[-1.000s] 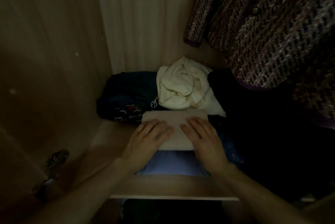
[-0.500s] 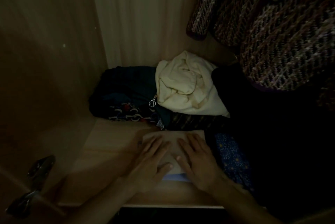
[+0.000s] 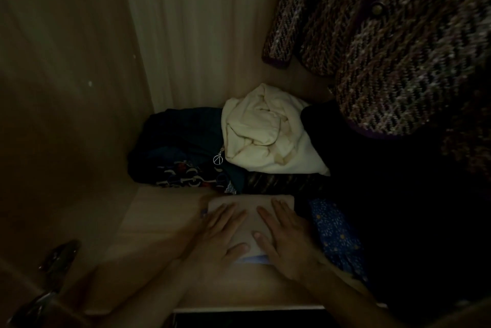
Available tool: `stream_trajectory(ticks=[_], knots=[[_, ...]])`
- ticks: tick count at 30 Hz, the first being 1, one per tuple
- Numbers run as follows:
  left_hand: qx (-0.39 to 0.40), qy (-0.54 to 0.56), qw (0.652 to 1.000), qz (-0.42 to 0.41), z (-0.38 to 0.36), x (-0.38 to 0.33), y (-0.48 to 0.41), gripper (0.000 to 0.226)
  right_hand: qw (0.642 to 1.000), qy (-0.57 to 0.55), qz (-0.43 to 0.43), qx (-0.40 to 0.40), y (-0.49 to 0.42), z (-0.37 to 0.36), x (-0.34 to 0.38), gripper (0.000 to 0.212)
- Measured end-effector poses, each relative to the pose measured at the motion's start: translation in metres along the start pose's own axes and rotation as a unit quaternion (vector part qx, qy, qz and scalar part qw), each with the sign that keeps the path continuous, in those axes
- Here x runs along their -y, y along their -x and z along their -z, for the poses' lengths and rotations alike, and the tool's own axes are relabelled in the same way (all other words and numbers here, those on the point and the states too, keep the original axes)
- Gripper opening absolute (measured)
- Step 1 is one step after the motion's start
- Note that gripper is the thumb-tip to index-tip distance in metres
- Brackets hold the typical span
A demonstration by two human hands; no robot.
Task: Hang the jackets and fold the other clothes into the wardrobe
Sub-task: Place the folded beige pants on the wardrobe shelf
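- Left hand (image 3: 221, 237) and right hand (image 3: 285, 238), fingers straight, press flat on the folded pale cloth (image 3: 251, 217).
- Crumpled cream garment (image 3: 265, 131) lies behind that cloth; blue speckled fabric (image 3: 336, 234) beside it.

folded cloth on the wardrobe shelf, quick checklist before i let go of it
1. Both hands flat on the folded cloth: ok. The left hand and right hand lie on top, fingers straight.
2. Fold square: ok at the far edge; the hands cover the rest.
3. Stack aligned: cannot tell. A pale blue layer peeks out at the near edge.
4. Resting on the shelf: ok.
5. Room behind: not ok. The dark clothes pile and cream garment sit close behind.
6. Clear of the blue dotted cloth on the right: cannot tell, too dark.
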State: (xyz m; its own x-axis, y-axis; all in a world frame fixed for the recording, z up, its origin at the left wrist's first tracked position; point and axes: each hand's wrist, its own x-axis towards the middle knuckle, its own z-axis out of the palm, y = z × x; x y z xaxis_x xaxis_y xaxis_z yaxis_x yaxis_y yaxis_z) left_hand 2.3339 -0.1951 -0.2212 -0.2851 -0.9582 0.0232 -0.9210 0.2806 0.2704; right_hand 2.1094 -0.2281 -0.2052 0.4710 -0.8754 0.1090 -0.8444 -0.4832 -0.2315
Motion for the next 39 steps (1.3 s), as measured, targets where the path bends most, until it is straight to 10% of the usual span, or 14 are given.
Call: stream_trajectory(ticks=[11,16,21,39], knots=[[-0.029,0.049,0.998,-0.01,0.043,-0.021,0.007,0.058,0.999,-0.012,-0.02,-0.039,0.061,0.044,-0.005,0.065],[0.024,0.005,0.998,-0.051,0.041,-0.063,0.027,0.118,0.998,0.019,-0.033,-0.045,0.118,0.064,0.002,0.072],[0.0,0.012,0.996,-0.085,0.045,-0.107,0.054,0.073,0.998,0.012,-0.042,-0.055,0.152,0.08,0.001,0.07],[-0.026,-0.046,0.998,0.026,0.046,-0.254,0.207,0.057,0.992,-0.056,0.031,-0.112,0.304,0.107,-0.018,0.068]])
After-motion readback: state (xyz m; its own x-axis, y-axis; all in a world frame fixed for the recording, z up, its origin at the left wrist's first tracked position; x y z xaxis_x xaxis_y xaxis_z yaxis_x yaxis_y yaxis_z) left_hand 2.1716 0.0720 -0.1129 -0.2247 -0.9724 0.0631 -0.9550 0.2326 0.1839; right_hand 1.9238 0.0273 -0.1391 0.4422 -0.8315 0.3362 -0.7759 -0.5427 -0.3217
